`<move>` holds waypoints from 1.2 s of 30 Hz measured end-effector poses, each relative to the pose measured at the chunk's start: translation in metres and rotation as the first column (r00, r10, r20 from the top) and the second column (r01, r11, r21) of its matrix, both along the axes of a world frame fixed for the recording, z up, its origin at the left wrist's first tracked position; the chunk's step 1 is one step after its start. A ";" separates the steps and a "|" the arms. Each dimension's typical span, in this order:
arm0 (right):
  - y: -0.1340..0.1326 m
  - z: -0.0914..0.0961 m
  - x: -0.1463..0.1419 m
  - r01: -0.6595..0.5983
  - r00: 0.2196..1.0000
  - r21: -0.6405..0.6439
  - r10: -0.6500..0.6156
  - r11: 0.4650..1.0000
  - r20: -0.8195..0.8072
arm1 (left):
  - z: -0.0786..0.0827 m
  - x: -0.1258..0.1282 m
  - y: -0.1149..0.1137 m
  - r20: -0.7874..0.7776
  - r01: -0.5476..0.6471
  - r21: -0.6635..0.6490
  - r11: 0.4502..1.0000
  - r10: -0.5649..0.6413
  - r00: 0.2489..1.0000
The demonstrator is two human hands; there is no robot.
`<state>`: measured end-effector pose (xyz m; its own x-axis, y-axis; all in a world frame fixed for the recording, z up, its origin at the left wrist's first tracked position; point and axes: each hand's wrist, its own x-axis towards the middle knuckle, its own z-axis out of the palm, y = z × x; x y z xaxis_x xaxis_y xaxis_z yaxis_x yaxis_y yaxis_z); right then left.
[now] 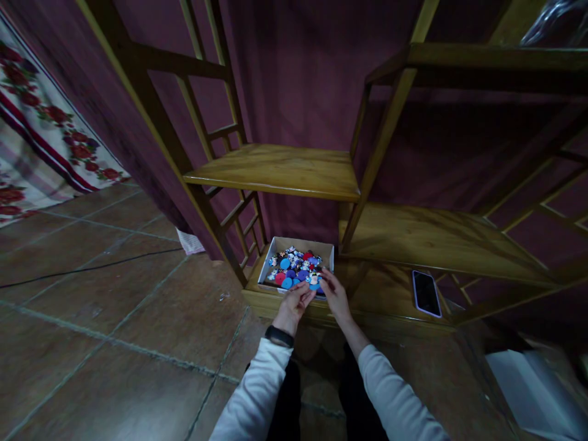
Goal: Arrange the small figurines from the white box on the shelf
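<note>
Long, pale grey-white sleeves (255, 392), a snug black wristband (279, 335) on the left, black legwear (357, 401) below

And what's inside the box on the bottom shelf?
Small figures and red, blue and purple discs. They cover most of the box floor and anything underneath.

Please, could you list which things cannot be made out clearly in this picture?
All in the head view:
- Small figure at the fingertips of the left hand and right hand: too small, partly covered by fingers.
- Bottom of the box: hidden under heaped pieces.
- Clear plastic, upper right: cut off by the edge.
- Pale object, lower right: blurred.
</note>
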<state>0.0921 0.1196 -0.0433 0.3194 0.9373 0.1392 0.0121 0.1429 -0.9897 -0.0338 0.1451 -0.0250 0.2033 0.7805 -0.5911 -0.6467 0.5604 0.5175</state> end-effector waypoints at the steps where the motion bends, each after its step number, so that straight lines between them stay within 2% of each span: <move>1: -0.002 0.000 0.000 -0.022 0.999 -0.021 0.021 1.000 -0.023 | 0.001 -0.003 -0.002 0.004 0.001 -0.003 1.000 -0.001 1.000; 5: -0.009 -0.003 -0.001 -0.109 0.992 -0.081 0.103 0.991 -0.071 | 0.006 -0.014 -0.015 -0.010 0.018 0.008 1.000 -0.018 1.000; 10: -0.023 -0.001 -0.007 -0.098 0.994 -0.095 0.093 0.991 -0.065 | 0.011 -0.018 -0.035 -0.092 0.027 0.047 0.999 -0.022 0.996; 17: -0.057 0.014 -0.003 -0.199 0.944 -0.120 0.158 0.973 -0.289 | 0.019 -0.022 -0.065 -0.176 0.158 0.183 0.970 -0.126 0.976; 23: -0.086 0.013 0.004 -0.221 0.909 -0.141 0.152 0.965 -0.388 | 0.016 -0.018 -0.088 -0.212 0.215 0.206 0.955 -0.171 0.962; 30: -0.108 0.018 0.008 -0.227 0.890 -0.127 0.153 0.966 -0.429 | 0.015 -0.010 -0.098 -0.174 0.234 0.156 0.960 -0.207 0.963; 36: -0.112 0.019 0.006 -0.164 0.926 -0.129 0.108 0.978 -0.361 | 0.013 -0.008 -0.098 -0.174 0.240 0.171 0.955 -0.211 0.962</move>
<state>0.0984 0.0073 -0.0243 0.1891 0.9761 -0.1073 -0.3482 -0.0355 -0.9367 -0.0413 0.0468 -0.0117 0.3062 0.8251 -0.4748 -0.4201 0.5647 0.7104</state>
